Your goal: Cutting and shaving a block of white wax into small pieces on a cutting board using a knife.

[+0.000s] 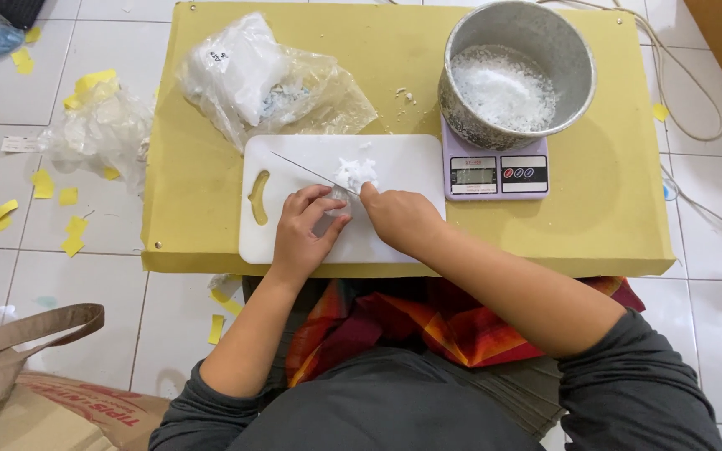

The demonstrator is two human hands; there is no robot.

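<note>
A white cutting board point(394, 163) lies on a low yellow table point(202, 167). My right hand point(403, 219) grips a knife handle; the thin blade point(311, 173) runs up and left across the board. My left hand point(304, 232) presses its fingertips on a whitish translucent piece point(333, 200) right beside the blade. A small heap of chopped white bits point(356, 173) sits just beyond the blade, near my right hand's knuckles.
A metal pot point(578, 67) with white chopped bits stands on a small purple digital scale point(495, 175) at the back right. Clear plastic bags point(269, 79) lie at the back left. Yellow paper scraps point(43, 184) litter the tiled floor; a brown bag strap point(27, 330) lies lower left.
</note>
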